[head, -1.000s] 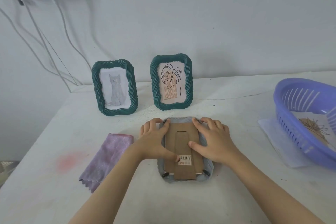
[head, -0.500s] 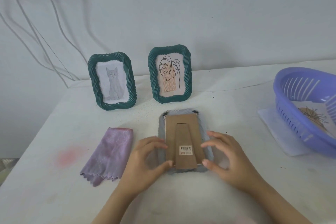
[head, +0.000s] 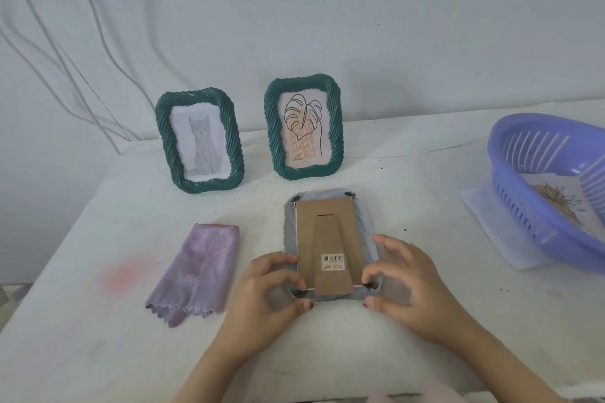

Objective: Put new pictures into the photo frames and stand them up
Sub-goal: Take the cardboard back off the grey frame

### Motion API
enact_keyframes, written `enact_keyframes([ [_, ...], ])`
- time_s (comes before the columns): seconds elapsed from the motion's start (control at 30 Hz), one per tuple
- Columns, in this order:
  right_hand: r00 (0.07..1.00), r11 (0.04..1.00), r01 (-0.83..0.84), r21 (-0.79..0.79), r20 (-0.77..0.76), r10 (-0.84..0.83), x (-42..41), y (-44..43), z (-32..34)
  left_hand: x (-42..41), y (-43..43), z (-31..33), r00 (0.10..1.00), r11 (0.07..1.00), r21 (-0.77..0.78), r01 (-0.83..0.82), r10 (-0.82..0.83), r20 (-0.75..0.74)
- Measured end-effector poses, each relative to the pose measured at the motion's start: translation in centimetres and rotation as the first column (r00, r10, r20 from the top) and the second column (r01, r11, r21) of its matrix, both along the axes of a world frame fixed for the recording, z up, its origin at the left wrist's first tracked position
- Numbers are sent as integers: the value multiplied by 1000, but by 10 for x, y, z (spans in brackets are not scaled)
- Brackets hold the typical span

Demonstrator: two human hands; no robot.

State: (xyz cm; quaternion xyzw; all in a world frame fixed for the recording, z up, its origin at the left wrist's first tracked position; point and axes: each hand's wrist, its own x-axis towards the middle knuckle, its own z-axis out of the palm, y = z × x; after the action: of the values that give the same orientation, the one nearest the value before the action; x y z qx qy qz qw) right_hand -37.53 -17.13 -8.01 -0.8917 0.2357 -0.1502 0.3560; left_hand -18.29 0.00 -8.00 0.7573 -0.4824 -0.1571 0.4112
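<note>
A grey-blue photo frame (head: 328,203) lies face down on the white table, its brown cardboard back and folded stand (head: 329,239) facing up. My left hand (head: 262,296) pinches the black clip at the frame's near left corner. My right hand (head: 404,285) pinches the black clip at the near right corner. Two dark green frames stand upright behind it: one with a cat picture (head: 199,144), one with a leaf drawing (head: 303,127).
A folded purple cloth (head: 196,271) lies left of the frame. A purple plastic basket (head: 537,216) holding a loose picture (head: 561,203) sits on white paper at the right edge. Cables hang on the wall at the far left.
Both hands slid from the frame's upper sides down to its near corners and now pinch the bottom clips. The frame stayed flat.
</note>
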Motion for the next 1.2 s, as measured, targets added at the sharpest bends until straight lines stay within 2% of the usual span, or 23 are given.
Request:
enact_keyframes([
  [0.37, 992, 996, -87, -21, -89, 85, -1, 2, 7, -1, 1, 2, 998, 998, 48, 44, -46, 50],
  [0.53, 999, 999, 38, 33, 17, -38, 5, 2, 16, 0, -2, 11, 999, 1000, -24, 1, 0, 39],
  [0.63, 991, 991, 130, 5, 4, -130, 16, -3, 16, 3, -10, 15, 993, 996, -50, -74, 79, 92],
  [0.77, 975, 979, 195, -58, -93, -200, 32, -7, 17, 9, -25, 16, 980, 996, 52, -68, 57, 191],
  [0.87, 971, 978, 198, -71, -119, -205, 39, -6, 19, 13, -31, 18, 985, 981, 183, -60, 29, 168],
  [1.0, 972, 973, 229, -14, -56, -229, 43, -3, 20, 19, -34, 19, 990, 962, 272, -23, -17, 142],
  [1.2, 956, 959, 283, 9, 79, -283, 46, -1, 24, 18, -33, 16, 991, 979, 203, -6, -22, 132],
])
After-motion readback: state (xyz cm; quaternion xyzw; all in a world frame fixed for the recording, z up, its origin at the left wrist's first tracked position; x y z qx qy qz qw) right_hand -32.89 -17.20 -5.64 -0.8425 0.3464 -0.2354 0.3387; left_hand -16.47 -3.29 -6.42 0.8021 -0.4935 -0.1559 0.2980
